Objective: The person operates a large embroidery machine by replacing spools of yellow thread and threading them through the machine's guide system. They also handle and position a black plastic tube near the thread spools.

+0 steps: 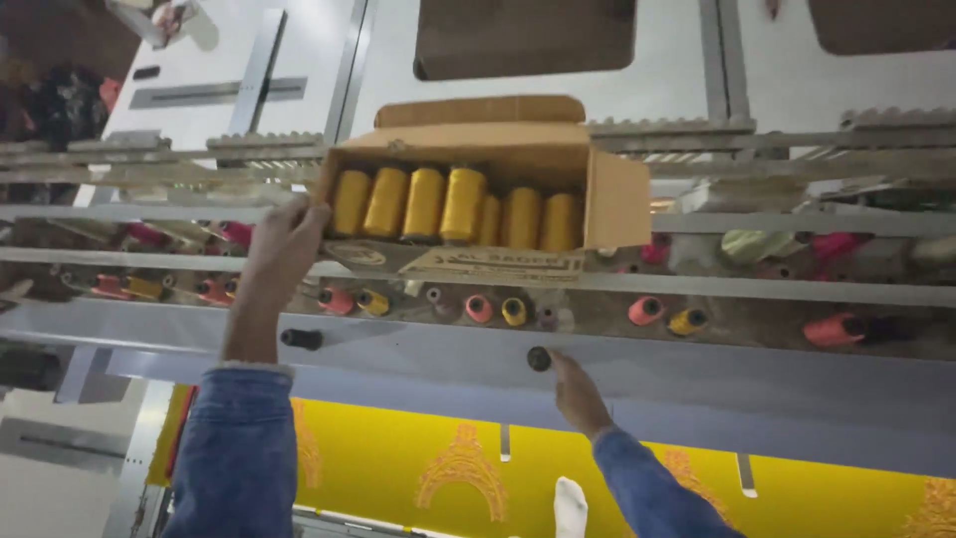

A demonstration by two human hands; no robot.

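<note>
Head cam: I'm gripping cardboard box [558, 169] w/ left hand [284, 244]; yellow spools [443, 204] all inside, none out. Right hand [576, 391] fingertips pinching dark knob [539, 359].

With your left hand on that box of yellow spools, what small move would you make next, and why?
Probably steady the cardboard box with the left hand first: its front flap overhangs the rail and only that hand touches it. The right hand is lower, at a dark knob.

Open brown cardboard box [607, 194] of yellow thread cones [463, 202], resting on the machine's upper rail [797, 224], centre; front flap [498, 264] folded down, bearing dark print on tan.
</note>
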